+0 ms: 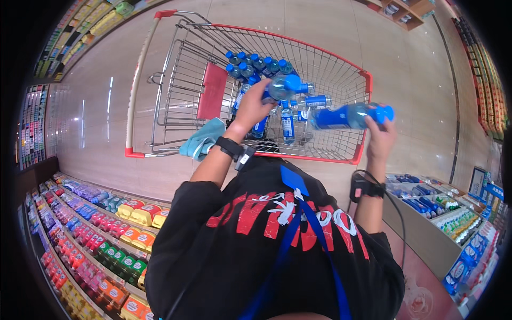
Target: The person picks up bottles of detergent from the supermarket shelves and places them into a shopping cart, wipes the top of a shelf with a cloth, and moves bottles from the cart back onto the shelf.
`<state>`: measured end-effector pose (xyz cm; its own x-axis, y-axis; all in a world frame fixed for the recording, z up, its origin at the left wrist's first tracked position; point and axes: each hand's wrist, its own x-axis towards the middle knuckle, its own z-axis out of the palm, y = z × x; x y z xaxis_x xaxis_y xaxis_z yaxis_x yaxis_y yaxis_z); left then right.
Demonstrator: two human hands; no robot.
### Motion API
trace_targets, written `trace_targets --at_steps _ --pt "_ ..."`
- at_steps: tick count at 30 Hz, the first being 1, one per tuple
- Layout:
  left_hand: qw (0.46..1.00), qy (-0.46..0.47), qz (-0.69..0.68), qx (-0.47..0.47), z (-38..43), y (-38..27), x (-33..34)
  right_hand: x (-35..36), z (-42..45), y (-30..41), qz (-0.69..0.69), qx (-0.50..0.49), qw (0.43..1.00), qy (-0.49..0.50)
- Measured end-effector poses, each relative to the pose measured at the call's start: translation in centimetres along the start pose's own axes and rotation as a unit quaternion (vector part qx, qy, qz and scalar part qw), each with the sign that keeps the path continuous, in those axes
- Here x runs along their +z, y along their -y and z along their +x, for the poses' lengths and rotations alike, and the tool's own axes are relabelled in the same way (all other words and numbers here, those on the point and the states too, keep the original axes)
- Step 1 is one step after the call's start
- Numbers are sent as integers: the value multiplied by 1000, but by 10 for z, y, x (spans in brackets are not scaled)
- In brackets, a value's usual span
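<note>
My left hand (255, 105) grips a clear bottle with a blue cap (282, 86) over the middle of a wire shopping cart (332, 56). Farther right, my right hand (380, 134) holds a second blue-labelled bottle (340, 116) by its capped neck, tilted almost level across the cart's right end. Below my hands, several similar bottles stand in a cluster (258, 62) at the cart's far side. Others lie on the cart floor, among them a bottle with a blue label (287, 124). My left hand and its bottle hide part of the load.
A teal cloth (204, 138) hangs on the cart's near rim by the handle (140, 80). Shelves of colourful bottles (108, 240) rise at my left. A display bin of packaged goods (428, 208) stands at my right. A cable (402, 224) runs from my right wrist.
</note>
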<state>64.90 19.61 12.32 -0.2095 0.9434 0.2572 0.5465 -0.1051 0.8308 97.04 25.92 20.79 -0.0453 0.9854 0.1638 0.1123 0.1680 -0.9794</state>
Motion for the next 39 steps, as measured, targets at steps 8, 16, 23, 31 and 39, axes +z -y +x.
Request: trace_targets --at_steps 8,16,23,31,39 --pt "937 41 -34 -344 -35 164 13 84 13 -131 -240 57 964 100" --pt "920 115 -47 -372 -19 200 54 105 50 -233 -266 150 942 141" --pt "851 158 -111 -488 -36 226 147 97 58 -278 -294 204 900 250" --pt "817 243 64 -518 -28 227 165 129 58 -265 -362 263 857 256" --pt "805 292 55 -514 -29 239 174 131 31 -365 -266 381 856 227"
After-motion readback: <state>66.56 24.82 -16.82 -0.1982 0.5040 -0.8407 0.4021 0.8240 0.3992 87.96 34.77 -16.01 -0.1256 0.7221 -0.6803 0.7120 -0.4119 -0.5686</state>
